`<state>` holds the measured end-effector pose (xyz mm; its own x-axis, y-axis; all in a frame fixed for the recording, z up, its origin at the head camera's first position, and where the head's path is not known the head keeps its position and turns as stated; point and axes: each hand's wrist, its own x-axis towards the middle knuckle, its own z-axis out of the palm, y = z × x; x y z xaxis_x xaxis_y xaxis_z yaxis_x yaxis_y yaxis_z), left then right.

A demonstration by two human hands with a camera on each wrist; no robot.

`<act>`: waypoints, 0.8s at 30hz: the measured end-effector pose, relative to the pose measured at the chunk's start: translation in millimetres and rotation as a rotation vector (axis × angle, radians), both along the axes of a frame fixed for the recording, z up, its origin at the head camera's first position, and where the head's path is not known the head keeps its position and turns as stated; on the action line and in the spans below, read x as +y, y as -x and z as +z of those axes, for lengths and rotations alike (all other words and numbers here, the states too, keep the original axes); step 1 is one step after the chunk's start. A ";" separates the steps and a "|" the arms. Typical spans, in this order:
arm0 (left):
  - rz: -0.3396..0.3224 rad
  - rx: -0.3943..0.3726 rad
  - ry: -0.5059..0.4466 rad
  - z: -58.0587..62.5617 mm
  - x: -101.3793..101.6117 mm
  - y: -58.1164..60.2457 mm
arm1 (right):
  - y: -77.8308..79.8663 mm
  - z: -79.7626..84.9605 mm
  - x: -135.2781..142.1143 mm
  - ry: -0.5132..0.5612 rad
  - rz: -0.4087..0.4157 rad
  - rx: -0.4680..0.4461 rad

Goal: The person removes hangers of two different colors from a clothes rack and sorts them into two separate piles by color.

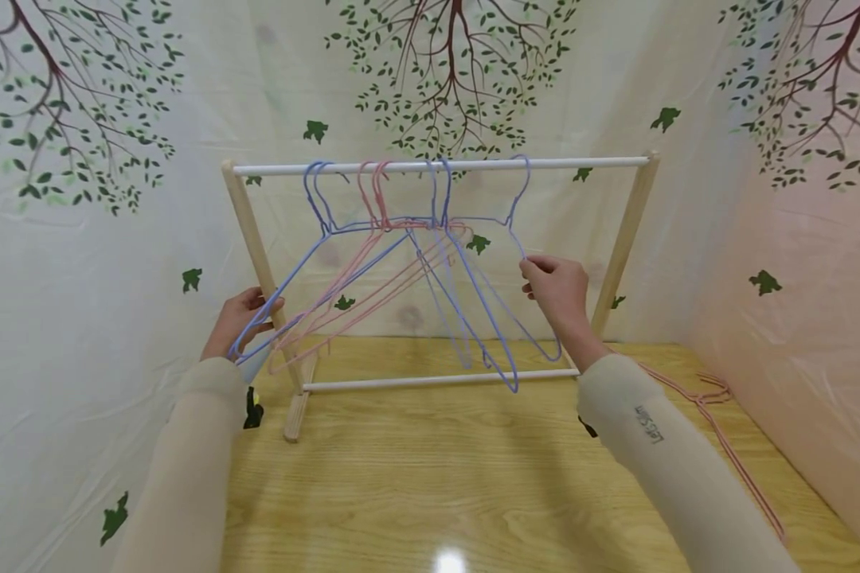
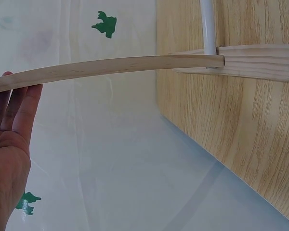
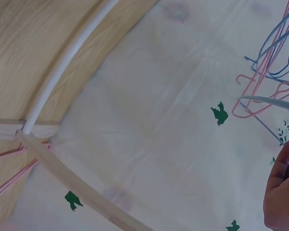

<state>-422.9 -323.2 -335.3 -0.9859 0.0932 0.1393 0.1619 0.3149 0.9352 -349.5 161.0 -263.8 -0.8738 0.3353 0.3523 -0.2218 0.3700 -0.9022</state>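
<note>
In the head view my right hand [image 1: 560,290] pinches the shoulder of a blue wire hanger [image 1: 521,181], whose hook is over the rack's white top rail [image 1: 588,164]. My left hand [image 1: 238,320] touches the rack's left wooden post [image 1: 247,221]. The left wrist view shows its fingers straight, partly hidden behind the post [image 2: 115,67]; the thumb is out of that view. More blue hangers [image 1: 275,282] and pink hangers [image 1: 361,181] hang along the rail, their arms overlapping. Only part of the right hand [image 3: 284,192] enters the right wrist view, near the hangers.
Several pink hangers [image 1: 731,446] lie on the wood-grain table [image 1: 401,477] at the right. A lower white bar [image 1: 416,382] joins the rack's posts near the table. Behind stands a pale curtain [image 1: 208,215] printed with branches and leaves. Something small and black [image 1: 254,410] is beside the left foot.
</note>
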 end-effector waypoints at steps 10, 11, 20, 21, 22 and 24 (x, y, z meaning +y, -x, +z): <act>0.037 0.005 0.077 1.0 -1.1 -0.4 | -3.1 -8.9 27.4 -0.068 -0.070 0.055; 0.034 0.009 0.084 1.1 -1.3 -0.7 | -3.5 -9.4 30.2 -0.068 -0.074 0.057; 0.018 0.033 0.089 1.9 -1.0 -3.4 | -9.1 -15.5 50.7 -0.102 -0.169 0.159; 0.032 0.037 0.085 0.4 -1.6 -1.8 | -9.2 -16.9 52.4 -0.115 -0.179 0.187; 0.031 0.038 0.088 0.0 -1.7 -1.4 | -8.9 -18.8 54.5 -0.135 -0.191 0.215; 0.025 0.037 0.083 -0.4 -1.8 -1.4 | -8.9 -22.8 57.7 -0.169 -0.207 0.278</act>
<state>-421.5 -325.0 -335.7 -0.9824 0.0813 0.1680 0.1865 0.3956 0.8993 -340.6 218.7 -286.6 -0.6570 0.4116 0.6316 -0.3538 0.5714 -0.7405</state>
